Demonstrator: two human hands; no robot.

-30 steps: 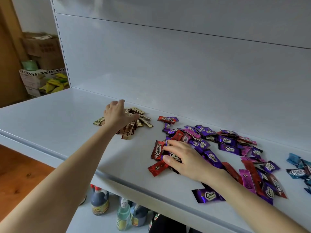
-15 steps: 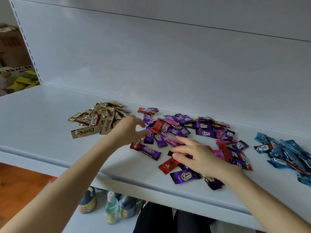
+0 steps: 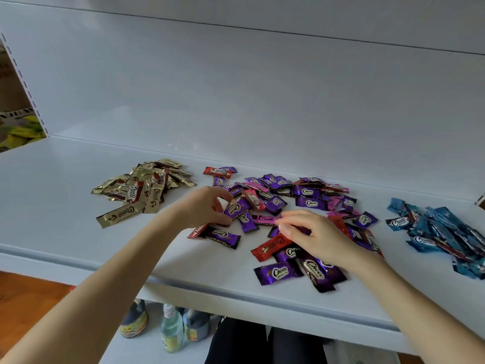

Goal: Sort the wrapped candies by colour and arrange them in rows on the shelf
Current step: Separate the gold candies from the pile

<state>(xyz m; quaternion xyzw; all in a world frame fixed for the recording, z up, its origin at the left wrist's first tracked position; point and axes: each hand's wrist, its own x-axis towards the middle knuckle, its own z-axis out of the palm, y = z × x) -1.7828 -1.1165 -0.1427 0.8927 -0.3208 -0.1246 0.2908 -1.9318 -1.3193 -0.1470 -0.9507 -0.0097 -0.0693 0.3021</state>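
Sorting | our left hand (image 3: 207, 206) pinches a purple candy (image 3: 235, 208) in the mixed heap (image 3: 294, 200) on the shelf (image 3: 65, 232) | our right hand (image 3: 312, 235) pinches a pink candy (image 3: 266, 219) | gold pile (image 3: 143, 190) left, blue pile (image 3: 441, 232) right, colours kept apart; rows not begun | wrappers read "Choco"

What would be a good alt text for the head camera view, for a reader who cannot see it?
Two bare hands, the left hand and right hand, pick through a mixed pile of purple, red and pink candies on a white shelf. A gold pile lies to the left and a blue pile to the right. Bottles stand on a lower level.
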